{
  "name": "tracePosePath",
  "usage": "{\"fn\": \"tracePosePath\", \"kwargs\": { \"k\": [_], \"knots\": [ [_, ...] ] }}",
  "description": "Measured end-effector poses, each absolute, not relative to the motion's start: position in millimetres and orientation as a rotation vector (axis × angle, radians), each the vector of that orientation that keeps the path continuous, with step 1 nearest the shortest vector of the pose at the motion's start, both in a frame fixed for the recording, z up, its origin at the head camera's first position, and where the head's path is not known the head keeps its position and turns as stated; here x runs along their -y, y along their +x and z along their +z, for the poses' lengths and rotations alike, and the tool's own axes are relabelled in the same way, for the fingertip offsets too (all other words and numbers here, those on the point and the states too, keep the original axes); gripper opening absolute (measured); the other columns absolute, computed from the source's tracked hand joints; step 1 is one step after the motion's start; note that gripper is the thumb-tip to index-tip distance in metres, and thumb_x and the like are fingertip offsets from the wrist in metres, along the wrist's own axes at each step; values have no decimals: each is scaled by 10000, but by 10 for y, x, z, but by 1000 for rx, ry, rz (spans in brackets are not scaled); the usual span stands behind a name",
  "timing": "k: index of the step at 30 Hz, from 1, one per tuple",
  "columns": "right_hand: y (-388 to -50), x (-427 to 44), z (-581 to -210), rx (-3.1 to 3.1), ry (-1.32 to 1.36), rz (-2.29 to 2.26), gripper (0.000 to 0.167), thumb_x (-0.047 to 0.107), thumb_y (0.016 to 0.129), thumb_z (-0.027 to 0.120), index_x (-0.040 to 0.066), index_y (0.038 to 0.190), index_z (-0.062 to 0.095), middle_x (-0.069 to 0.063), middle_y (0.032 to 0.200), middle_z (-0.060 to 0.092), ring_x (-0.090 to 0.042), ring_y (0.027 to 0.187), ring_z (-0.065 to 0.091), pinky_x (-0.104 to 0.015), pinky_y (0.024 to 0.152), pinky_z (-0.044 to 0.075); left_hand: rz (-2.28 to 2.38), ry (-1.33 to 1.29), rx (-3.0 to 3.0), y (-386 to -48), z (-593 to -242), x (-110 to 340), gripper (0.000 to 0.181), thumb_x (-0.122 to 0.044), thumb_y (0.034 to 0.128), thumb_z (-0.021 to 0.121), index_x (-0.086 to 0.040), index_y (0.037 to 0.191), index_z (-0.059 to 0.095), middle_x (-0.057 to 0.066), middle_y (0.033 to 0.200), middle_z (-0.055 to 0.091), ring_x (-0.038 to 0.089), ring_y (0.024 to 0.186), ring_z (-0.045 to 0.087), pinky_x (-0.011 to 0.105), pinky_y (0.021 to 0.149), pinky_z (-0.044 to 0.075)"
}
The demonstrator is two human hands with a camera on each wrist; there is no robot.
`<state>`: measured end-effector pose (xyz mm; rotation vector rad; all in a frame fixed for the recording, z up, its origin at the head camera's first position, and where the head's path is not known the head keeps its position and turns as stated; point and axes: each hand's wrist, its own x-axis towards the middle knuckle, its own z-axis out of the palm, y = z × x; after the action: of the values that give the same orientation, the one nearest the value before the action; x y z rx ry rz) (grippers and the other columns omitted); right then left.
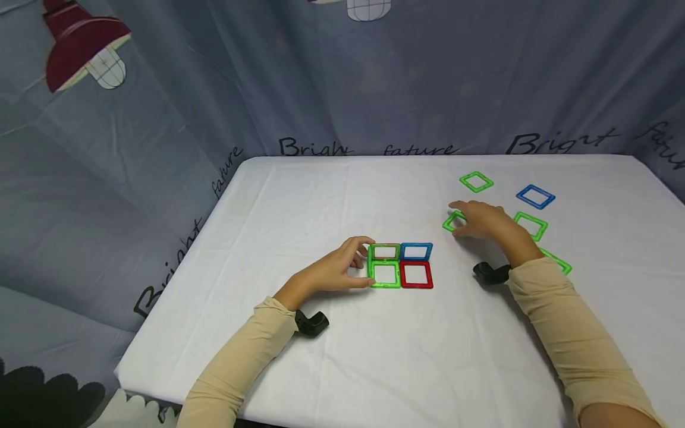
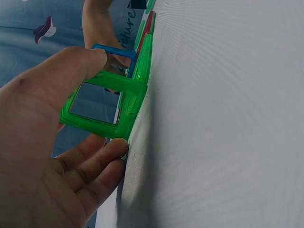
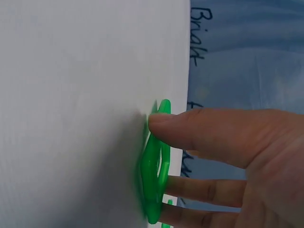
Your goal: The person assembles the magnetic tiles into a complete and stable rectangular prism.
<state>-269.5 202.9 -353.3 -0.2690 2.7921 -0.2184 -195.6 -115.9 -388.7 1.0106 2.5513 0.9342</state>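
Square magnetic tiles are joined near the table's middle. A green tile (image 1: 397,275) and a red tile (image 1: 430,275) lie flat; a blue tile (image 1: 430,252) and a second green one stand along their far edges. Another green tile (image 2: 129,109) stands upright on the left side, facing the left wrist view. My left hand (image 1: 337,267) holds this side tile between thumb and forefinger, its other fingers loosely bent. Off to the right, my right hand (image 1: 481,220) pinches a loose green tile (image 3: 151,166), thumb on one edge and fingers at the other; the hand partly hides it.
Beyond and beside the right hand lie a green tile (image 1: 467,183), a blue tile (image 1: 544,205) and another green tile (image 1: 543,229). One more green tile (image 1: 562,264) is partly covered by the right forearm. A grey printed curtain (image 1: 428,77) hangs behind the white-covered table (image 1: 299,202).
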Motion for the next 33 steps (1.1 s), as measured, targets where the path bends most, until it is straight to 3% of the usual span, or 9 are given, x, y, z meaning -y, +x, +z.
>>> {"fn": "tracePosePath", "kwargs": {
  "k": [16,23,33],
  "knots": [
    [-2297,-1867,-3493,-2785,-578,-387,695,216,779,714,69,1370,379,-242,1265,498,-394,1159,462,-608,917,369,936,979,-2541,-1969,-3894,1141,749,-315,802,690,-165,1373,229,52,1194,457,105,977,545,240,871,454],
    [-2073,-1866,-3438,-2725,-667,-462,848,163,740,744,83,1425,250,-178,1201,525,-287,1030,518,-479,846,473,947,996,-2546,-1973,-3910,1144,749,-310,797,695,-170,1370,233,46,1178,461,96,965,547,233,862,458],
    [-1921,-1818,-3386,-2577,-793,-556,999,83,720,725,143,1456,53,-178,1177,411,-250,975,500,-367,759,498,933,1002,-2550,-1967,-3898,1151,758,-330,802,688,-157,1378,226,48,1187,461,107,975,542,244,861,459]
  ]
}}
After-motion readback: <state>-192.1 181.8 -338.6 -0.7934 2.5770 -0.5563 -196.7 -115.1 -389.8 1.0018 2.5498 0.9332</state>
